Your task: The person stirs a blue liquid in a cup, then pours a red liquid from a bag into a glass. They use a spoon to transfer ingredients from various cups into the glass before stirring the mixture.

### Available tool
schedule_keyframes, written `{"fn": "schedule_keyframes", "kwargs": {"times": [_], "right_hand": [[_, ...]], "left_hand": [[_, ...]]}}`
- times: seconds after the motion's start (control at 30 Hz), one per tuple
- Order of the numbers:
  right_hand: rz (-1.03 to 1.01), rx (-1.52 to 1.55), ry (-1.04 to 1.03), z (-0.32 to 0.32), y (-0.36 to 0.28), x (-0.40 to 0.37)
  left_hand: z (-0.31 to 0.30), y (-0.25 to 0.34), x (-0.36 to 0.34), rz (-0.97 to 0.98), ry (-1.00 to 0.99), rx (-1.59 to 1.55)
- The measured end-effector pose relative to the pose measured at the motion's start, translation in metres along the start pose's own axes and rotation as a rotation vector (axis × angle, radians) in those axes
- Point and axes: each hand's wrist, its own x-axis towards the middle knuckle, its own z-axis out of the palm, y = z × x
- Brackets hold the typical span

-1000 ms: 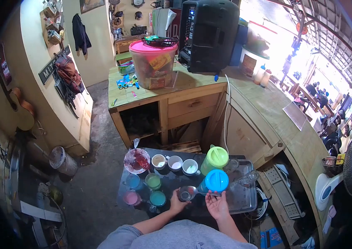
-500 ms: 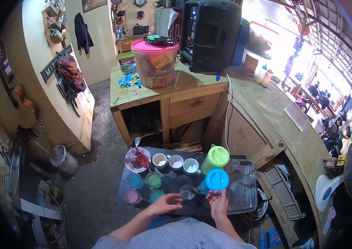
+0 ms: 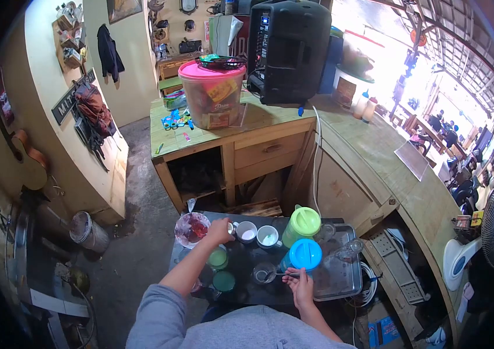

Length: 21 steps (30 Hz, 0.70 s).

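Note:
My left hand (image 3: 221, 231) is over the leftmost white cup (image 3: 232, 228), its fingers closed on it and hiding most of it. My right hand (image 3: 301, 286) holds a metal spoon (image 3: 285, 274), which points left toward a clear glass (image 3: 264, 273). Two more white cups, a middle one (image 3: 246, 232) and a right one (image 3: 268, 236), stand in the same row with pale contents. A bowl (image 3: 192, 229) with red contents sits left of my left hand. Below it are a light green glass (image 3: 218, 258) and a dark green glass (image 3: 224, 281). My left forearm partly covers other glasses.
A blue-lidded pitcher (image 3: 305, 254) and a green-lidded pitcher (image 3: 303, 224) stand right of the cups. Beyond them lies a metal tray (image 3: 345, 279) with clear glassware. Behind rises a wooden counter (image 3: 270, 136) bearing a pink-lidded tub (image 3: 212, 99) and a black speaker (image 3: 288, 52).
My left hand has moved from near the clear glass, up and left, onto the leftmost white cup. My right hand stays near the blue-lidded pitcher with the spoon, shifted slightly left.

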Motion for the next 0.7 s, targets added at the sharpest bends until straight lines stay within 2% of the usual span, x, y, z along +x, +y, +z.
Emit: {"fn": "schedule_keyframes", "kwargs": {"times": [0.03, 0.1, 0.13, 0.2, 0.33, 0.4, 0.53, 0.6, 0.7], "right_hand": [[-0.001, 0.001, 0.003, 0.002, 0.001, 0.0], [0.006, -0.033, 0.024, 0.004, 0.003, -0.001], [0.005, -0.033, 0.031, 0.005, 0.003, -0.001], [-0.014, -0.051, 0.02, 0.007, 0.005, -0.003], [-0.041, -0.078, 0.025, 0.011, 0.01, -0.005], [-0.022, -0.155, 0.019, 0.016, 0.007, -0.009], [-0.03, -0.163, 0.03, 0.015, 0.011, -0.006], [-0.026, -0.164, 0.033, 0.016, 0.011, -0.005], [-0.033, -0.178, 0.035, 0.019, 0.011, -0.004]], "left_hand": [[0.003, 0.002, 0.004, 0.003, -0.002, 0.0], [0.012, 0.011, 0.011, -0.075, -0.104, 0.367], [0.014, 0.011, 0.015, -0.07, -0.108, 0.366], [0.02, 0.009, 0.023, 0.059, -0.138, 0.506], [0.028, 0.004, 0.04, 0.072, -0.185, 0.543], [0.034, 0.001, 0.047, 0.151, -0.176, 0.374], [0.043, 0.005, 0.062, 0.158, -0.236, 0.392], [0.046, 0.004, 0.063, 0.15, -0.199, 0.488], [0.043, 0.0, 0.062, 0.162, -0.198, 0.468]]}}
